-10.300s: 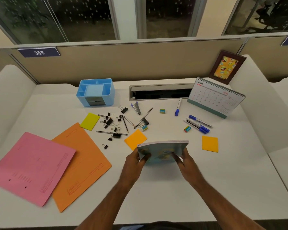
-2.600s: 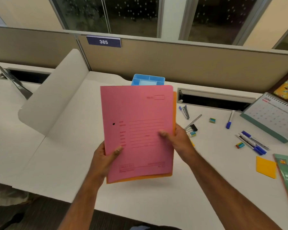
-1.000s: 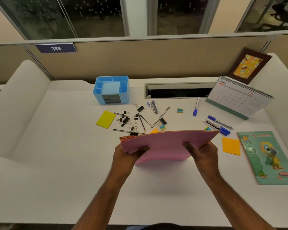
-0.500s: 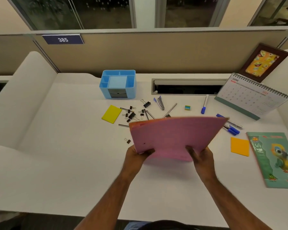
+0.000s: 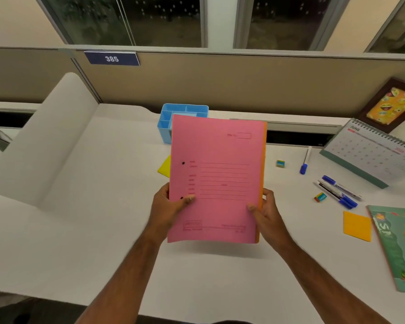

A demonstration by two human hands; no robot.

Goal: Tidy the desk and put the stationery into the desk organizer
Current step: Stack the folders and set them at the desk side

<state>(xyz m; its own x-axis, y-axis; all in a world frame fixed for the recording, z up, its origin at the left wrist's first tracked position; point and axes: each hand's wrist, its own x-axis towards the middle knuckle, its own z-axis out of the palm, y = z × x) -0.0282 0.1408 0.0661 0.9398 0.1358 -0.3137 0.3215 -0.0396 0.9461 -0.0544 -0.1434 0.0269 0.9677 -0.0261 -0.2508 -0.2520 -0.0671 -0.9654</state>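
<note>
I hold a pink folder upright above the desk, with an orange folder stacked behind it and showing along its right edge. My left hand grips the lower left edge and my right hand grips the lower right edge. The blue desk organizer stands behind the folders, partly hidden. A yellow sticky pad peeks out at the left. To the right lie a small eraser, a blue pen, blue markers and an orange sticky pad. The folders hide the clips and pens.
A desk calendar and a framed picture stand at the back right. A green notebook lies at the right edge. A cable slot runs along the back. A white divider bounds the left side.
The two folders have been turned from a flat, tilted hold to upright with the pink face toward me. My view has shifted left and closer.
</note>
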